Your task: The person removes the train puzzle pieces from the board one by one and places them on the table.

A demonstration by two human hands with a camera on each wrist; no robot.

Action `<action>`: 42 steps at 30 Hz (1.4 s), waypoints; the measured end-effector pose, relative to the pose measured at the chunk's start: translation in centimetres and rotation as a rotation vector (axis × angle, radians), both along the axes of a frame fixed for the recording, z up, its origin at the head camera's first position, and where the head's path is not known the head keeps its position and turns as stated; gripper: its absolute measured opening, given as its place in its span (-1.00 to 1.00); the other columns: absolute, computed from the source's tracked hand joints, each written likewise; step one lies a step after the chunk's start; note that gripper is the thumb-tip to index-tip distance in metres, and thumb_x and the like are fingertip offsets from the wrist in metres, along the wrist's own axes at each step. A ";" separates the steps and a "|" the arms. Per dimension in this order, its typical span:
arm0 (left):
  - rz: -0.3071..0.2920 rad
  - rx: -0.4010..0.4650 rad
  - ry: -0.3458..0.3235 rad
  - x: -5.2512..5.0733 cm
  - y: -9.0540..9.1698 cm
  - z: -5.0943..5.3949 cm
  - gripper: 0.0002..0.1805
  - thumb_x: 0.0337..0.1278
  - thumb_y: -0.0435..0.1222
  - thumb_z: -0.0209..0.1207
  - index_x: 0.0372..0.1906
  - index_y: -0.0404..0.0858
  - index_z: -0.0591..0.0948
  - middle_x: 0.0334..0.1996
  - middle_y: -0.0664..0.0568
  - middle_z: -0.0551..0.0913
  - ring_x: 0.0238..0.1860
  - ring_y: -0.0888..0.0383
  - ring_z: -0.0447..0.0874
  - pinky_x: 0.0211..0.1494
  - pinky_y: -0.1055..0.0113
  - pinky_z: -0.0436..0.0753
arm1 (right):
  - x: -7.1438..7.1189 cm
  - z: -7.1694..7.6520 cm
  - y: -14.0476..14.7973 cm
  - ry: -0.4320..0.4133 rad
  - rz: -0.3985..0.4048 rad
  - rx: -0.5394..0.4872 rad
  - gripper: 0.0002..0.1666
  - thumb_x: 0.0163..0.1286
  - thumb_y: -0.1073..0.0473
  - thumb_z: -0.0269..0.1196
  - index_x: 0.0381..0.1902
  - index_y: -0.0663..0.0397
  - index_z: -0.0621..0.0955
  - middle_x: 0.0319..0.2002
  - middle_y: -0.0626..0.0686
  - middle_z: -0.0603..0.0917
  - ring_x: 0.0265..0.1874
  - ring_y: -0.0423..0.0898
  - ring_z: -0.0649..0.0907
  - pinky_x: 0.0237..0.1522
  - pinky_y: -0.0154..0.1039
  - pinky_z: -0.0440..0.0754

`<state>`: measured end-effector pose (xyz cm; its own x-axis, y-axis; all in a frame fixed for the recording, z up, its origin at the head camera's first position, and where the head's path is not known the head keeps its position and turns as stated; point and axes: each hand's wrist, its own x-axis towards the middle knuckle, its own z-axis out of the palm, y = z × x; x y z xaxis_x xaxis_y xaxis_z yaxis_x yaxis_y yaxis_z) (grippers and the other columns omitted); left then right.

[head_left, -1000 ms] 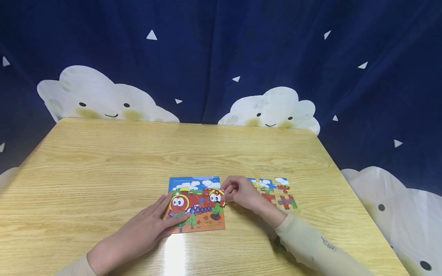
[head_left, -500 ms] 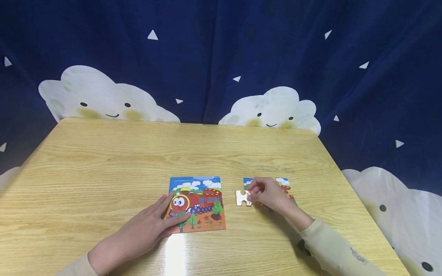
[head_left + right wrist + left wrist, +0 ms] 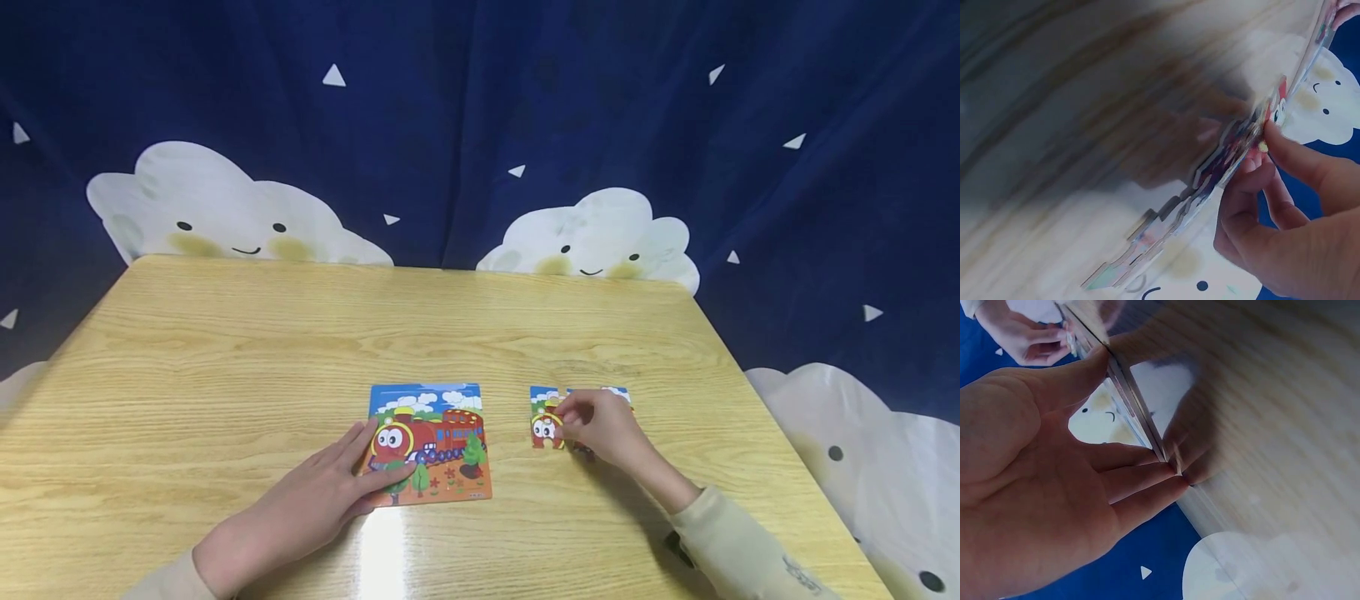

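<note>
A train picture puzzle board (image 3: 450, 429) lies flat on the table. My left hand (image 3: 322, 483) rests along its left side, thumb over the lower left part and fingers at the edge. In the left wrist view the straight fingers of the left hand (image 3: 1054, 469) touch the edge of the board (image 3: 1132, 403). To the right, my right hand (image 3: 611, 429) pinches a puzzle piece (image 3: 545, 431) with the train's eyes, between thumb and fingers. The piece is at the left end of several other puzzle pieces (image 3: 543, 395), partly hidden under the hand.
The wooden table (image 3: 300, 333) bears all of these things. A dark blue curtain (image 3: 435, 125) with white clouds and triangles hangs behind it. Light glares off the tabletop below the board.
My right hand has carried the eye piece from the board's right edge to the right, among the other pieces. Its pale back showed midway; its picture shows now. The left hand stays put.
</note>
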<state>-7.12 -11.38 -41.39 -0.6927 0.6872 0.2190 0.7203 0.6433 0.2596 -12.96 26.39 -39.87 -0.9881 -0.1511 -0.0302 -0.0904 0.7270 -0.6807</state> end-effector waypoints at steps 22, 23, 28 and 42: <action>-0.002 -0.005 -0.029 0.1 0.1 0.3 -0.59 0.34 -0.14 0.16 0.27 0.06 0.58 0.32 -0.51 0.28 0.29 -0.45 0.30 0.12 -0.20 0.50 | 0.4 -0.1 -0.4 0.020 0.005 -0.050 -0.76 0.03 0.44 0.46 -0.29 0.26 0.68 -0.46 -0.01 0.69 -0.51 -0.18 0.64 -0.54 -0.35 0.59; 0.000 -0.008 -0.037 0.1 0.1 0.3 -0.58 0.34 -0.14 0.17 0.27 0.06 0.58 0.33 -0.50 0.27 0.30 -0.44 0.29 0.12 -0.21 0.50 | 0.5 -0.1 -0.6 0.012 0.010 -0.064 -0.77 0.05 0.45 0.46 -0.29 0.26 0.68 -0.45 0.00 0.70 -0.51 -0.18 0.65 -0.55 -0.35 0.59; 0.006 -0.028 -0.061 0.1 0.2 0.5 -0.54 0.31 -0.18 0.20 0.30 0.06 0.55 0.37 -0.46 0.24 0.32 -0.43 0.26 0.11 -0.21 0.51 | 1.0 0.0 -2.1 -0.078 0.038 -0.161 -0.81 0.13 0.42 0.42 -0.27 0.28 0.67 -0.40 0.01 0.71 -0.48 -0.13 0.67 -0.59 -0.32 0.58; -0.073 -0.143 -0.023 0.9 1.7 0.9 -0.37 0.23 -0.21 0.26 0.41 0.09 0.42 0.41 -0.27 0.27 0.40 -0.26 0.22 0.20 -0.12 0.47 | 3.3 -0.4 -7.3 -0.219 0.152 -0.342 -0.68 0.15 0.35 0.44 -0.14 0.35 0.63 -0.36 0.06 0.64 -0.47 -0.13 0.60 -0.50 -0.42 0.50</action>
<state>-6.26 -9.69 -40.51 -0.6433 0.7591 0.0999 0.7615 0.6208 0.1864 -9.67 19.08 -40.31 -0.9298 -0.3319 -0.1593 -0.0057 0.4457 -0.8952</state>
